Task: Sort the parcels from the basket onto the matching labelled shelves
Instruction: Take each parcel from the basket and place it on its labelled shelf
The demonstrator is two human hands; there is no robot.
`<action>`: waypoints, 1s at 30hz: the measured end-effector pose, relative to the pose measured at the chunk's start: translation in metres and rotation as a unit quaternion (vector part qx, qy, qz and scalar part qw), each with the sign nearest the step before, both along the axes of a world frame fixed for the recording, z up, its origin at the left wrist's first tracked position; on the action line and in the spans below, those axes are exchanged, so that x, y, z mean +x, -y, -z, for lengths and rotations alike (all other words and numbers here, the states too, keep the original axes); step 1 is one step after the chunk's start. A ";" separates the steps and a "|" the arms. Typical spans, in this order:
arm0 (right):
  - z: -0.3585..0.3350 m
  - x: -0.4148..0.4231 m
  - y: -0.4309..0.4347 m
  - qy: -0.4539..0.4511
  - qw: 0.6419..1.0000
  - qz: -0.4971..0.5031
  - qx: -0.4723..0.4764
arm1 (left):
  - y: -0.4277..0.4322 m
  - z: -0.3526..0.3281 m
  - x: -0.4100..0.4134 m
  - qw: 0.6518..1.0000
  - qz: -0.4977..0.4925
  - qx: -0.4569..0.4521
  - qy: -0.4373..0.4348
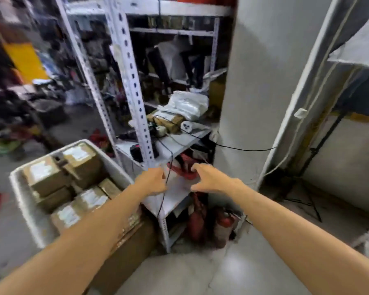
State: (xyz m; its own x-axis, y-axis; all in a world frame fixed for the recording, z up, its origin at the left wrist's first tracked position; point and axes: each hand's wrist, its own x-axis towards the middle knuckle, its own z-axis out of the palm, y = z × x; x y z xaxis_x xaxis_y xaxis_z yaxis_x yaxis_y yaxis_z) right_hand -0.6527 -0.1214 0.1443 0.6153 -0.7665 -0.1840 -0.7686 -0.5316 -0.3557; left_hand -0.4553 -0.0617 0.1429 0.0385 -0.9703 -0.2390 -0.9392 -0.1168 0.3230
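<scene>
Parcel point(179, 185), white and flat, likely light and floppy, on low shelf point(175, 202) between left hand point(152, 182), fingers hidden, and right hand point(209, 177), fingers spread; best supported at both side edges.

Both arms outstretched, left hand point(152, 180) beside right hand point(209, 177), right fingers point(197, 167) loosely spread.

parcels point(81, 160) in basket point(21, 188), shelves point(168, 145) right (behind hands), pillar point(254, 81) beyond
</scene>
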 end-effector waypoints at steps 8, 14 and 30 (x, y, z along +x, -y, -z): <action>-0.004 0.188 -0.053 -0.027 0.981 -0.191 0.011 | -0.110 0.005 0.152 0.981 -0.194 0.000 0.023; -0.003 0.288 -0.087 -0.031 0.970 -0.243 -0.002 | -0.164 0.015 0.234 0.965 -0.262 0.026 0.009; 0.048 0.426 -0.042 -0.067 0.969 -0.230 0.052 | -0.134 0.058 0.365 0.959 -0.272 0.080 -0.017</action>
